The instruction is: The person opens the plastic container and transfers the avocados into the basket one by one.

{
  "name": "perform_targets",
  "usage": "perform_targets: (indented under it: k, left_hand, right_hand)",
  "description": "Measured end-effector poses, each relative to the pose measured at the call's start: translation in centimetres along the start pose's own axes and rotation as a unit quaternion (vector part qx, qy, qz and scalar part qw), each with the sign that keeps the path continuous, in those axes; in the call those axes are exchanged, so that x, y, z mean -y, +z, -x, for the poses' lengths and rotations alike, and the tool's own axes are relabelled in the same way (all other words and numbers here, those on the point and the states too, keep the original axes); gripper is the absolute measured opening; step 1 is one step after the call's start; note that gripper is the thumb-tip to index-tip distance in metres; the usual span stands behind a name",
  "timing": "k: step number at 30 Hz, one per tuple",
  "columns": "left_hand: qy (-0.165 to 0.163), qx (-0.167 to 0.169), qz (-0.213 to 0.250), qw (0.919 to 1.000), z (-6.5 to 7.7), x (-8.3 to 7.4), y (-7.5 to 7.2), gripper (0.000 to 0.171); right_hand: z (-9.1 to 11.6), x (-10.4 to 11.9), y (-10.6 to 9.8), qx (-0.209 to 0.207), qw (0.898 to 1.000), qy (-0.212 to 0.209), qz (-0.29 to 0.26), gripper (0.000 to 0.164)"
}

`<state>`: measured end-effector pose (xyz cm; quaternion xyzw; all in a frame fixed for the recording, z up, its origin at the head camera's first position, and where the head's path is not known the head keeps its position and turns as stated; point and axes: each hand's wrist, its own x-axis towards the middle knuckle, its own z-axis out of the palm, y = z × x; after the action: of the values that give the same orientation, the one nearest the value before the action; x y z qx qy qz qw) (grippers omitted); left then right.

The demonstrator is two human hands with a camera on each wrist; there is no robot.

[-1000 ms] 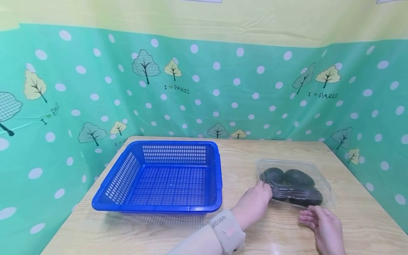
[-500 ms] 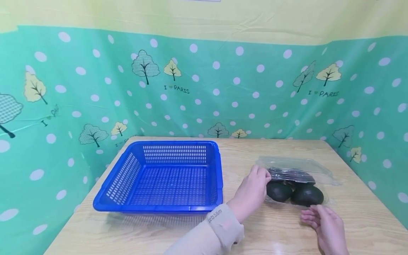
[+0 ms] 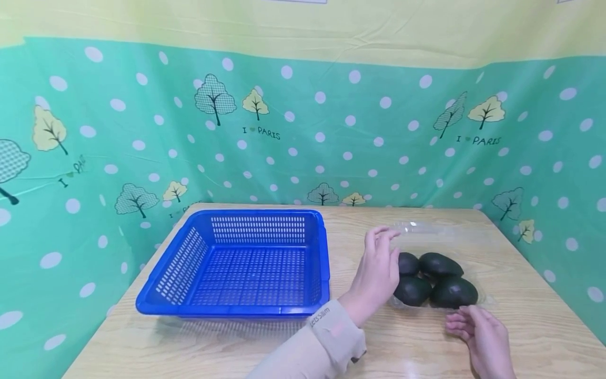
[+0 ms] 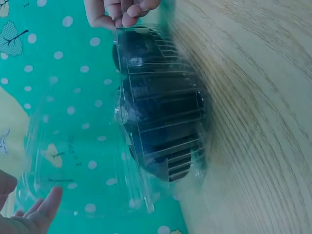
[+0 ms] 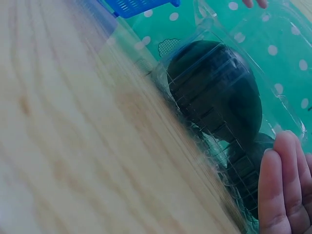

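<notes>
Several dark avocados [image 3: 453, 292] sit in a clear plastic clamshell container [image 4: 161, 97] on the table's right side. Its transparent lid [image 3: 426, 229] is swung back, away from the person. My left hand [image 3: 377, 271] is at the container's left, fingers spread and extended near the lid's edge; in the left wrist view its fingers [image 4: 46, 209] stand beside the lid. My right hand [image 3: 483, 337] is at the front right corner, where thumb and fingers pinch the container's rim. In the right wrist view, the right fingers [image 5: 287, 180] lie against the container; the thumb is hidden there.
A blue slotted plastic basket [image 3: 233, 310] stands on the left of the wooden table [image 3: 402, 352], with nothing visible inside. A green and yellow patterned curtain [image 3: 303, 131] hangs behind and along both sides.
The container's lid has swung up and back, uncovering the avocados. My left hand has moved up and away from me with it, and its fingers have spread. My right hand stays in place.
</notes>
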<state>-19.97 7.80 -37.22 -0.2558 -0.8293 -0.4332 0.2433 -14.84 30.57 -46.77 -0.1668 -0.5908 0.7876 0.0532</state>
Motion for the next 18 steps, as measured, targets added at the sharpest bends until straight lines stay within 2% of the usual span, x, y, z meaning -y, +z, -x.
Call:
perform_targets:
  k: [3, 6, 9, 13, 15, 18]
  left_hand:
    - [0.004, -0.007, 0.013, 0.9999, -0.1, -0.2, 0.1, 0.036]
    - [0.003, 0.017, 0.006, 0.9998, -0.1, -0.2, 0.1, 0.040]
    - [0.006, 0.060, -0.038, 0.9974, 0.2, -0.2, 0.2, 0.040]
    - [0.007, 0.103, -0.100, 0.9897, 0.7, 0.1, 0.6, 0.041]
    - [-0.003, 0.109, -0.109, 0.9880, 0.8, 0.2, 0.8, 0.043]
    - [-0.017, 0.099, -0.107, 0.9892, 0.8, 0.3, 1.0, 0.045]
  right_hand:
    - [0.0, 0.0, 0.0, -0.003, 1.000, 0.003, 0.000, 0.038]
    - [0.1, 0.1, 0.0, -0.002, 1.000, 0.003, -0.003, 0.039]
    - [0.2, 0.2, 0.0, -0.005, 1.000, 0.006, 0.002, 0.039]
    - [0.3, 0.2, 0.0, -0.005, 1.000, 0.007, 0.011, 0.039]
    - [0.3, 0.2, 0.1, -0.001, 1.000, 0.002, 0.012, 0.040]
    - [0.4, 0.1, 0.1, 0.011, 1.000, -0.011, 0.007, 0.041]
